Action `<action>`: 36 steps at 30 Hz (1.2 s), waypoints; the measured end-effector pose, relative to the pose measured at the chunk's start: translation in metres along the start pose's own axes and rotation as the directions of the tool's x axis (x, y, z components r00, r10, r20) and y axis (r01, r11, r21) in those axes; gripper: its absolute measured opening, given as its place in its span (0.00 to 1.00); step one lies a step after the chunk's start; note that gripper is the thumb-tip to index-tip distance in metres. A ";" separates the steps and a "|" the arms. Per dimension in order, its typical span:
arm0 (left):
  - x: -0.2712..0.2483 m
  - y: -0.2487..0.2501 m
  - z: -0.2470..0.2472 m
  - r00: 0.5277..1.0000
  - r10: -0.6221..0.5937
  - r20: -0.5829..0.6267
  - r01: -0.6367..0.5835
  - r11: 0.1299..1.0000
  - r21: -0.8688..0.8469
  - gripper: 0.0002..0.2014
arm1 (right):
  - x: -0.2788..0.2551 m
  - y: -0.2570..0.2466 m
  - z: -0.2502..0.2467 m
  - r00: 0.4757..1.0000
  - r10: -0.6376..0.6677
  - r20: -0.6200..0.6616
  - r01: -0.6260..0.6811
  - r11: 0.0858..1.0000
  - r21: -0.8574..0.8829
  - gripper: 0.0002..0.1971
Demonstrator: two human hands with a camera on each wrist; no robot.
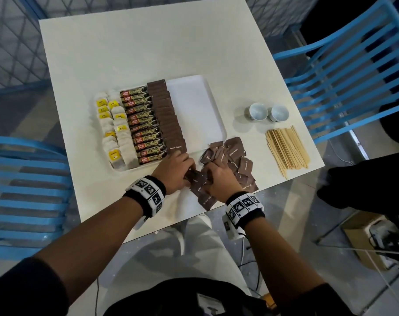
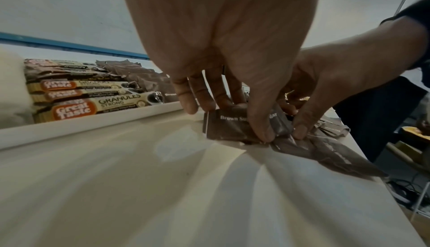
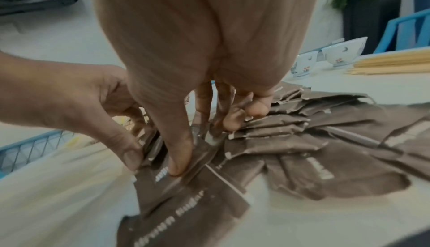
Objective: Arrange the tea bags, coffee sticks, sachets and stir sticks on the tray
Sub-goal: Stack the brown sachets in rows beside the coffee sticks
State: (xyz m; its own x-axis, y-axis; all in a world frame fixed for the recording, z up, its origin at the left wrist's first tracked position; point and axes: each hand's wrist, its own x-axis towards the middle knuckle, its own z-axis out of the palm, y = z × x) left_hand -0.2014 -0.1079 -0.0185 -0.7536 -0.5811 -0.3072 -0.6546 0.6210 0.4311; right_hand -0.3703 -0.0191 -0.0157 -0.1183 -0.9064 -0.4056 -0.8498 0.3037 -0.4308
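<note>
A white tray (image 1: pixel 194 106) holds rows of tea bags (image 1: pixel 116 131), coffee sticks (image 1: pixel 143 124) and brown sugar sachets (image 1: pixel 169 115); its right part is bare. A loose pile of brown sugar sachets (image 1: pixel 230 160) lies on the table at the tray's near right corner. My left hand (image 1: pixel 178 169) pinches a small stack of brown sachets (image 2: pixel 228 126) upright at the pile's left edge. My right hand (image 1: pixel 219 179) meets it there, thumb and fingers pinching a sachet (image 3: pixel 200 151) in the pile. Wooden stir sticks (image 1: pixel 287 149) lie in a bundle at the right.
Two small white cups (image 1: pixel 268 112) stand beyond the stir sticks. Blue chairs (image 1: pixel 344 65) flank the white table (image 1: pixel 148 46) on the right and left. The near table edge runs just behind my wrists. A cardboard box (image 1: pixel 367 238) sits on the floor at the right.
</note>
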 end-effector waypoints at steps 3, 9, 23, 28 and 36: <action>-0.002 -0.002 -0.001 0.999 -0.013 -0.031 0.010 0.997 -0.081 0.22 | 0.003 -0.003 0.000 0.999 0.045 -0.009 -0.043 0.992 0.116 0.15; -0.009 -0.012 -0.006 0.994 -0.110 -0.024 0.095 0.935 -0.342 0.20 | 0.011 -0.003 -0.004 0.991 0.129 0.016 -0.127 0.937 0.327 0.12; -0.018 -0.037 -0.041 0.788 -0.613 -0.060 0.203 0.351 -0.914 0.09 | 0.041 -0.037 -0.070 0.982 0.171 -0.073 -0.062 0.671 0.739 0.09; -0.017 -0.041 -0.055 0.668 -0.743 -0.043 0.254 0.282 -0.925 0.14 | 0.062 -0.049 -0.081 0.986 0.095 -0.134 0.036 0.667 0.744 0.09; -0.003 -0.030 -0.085 0.675 -0.702 0.228 0.060 -0.256 -0.965 0.04 | 0.092 -0.066 -0.078 0.997 -0.070 0.023 0.031 0.673 0.739 0.11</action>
State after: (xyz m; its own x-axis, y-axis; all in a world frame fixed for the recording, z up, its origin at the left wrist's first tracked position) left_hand -0.1747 -0.1701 0.0417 -0.0625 -0.7082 -0.7032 0.1800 -0.7011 0.6900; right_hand -0.3650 -0.1453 0.0380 -0.0466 -0.9186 -0.3925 -0.1954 0.3937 -0.8982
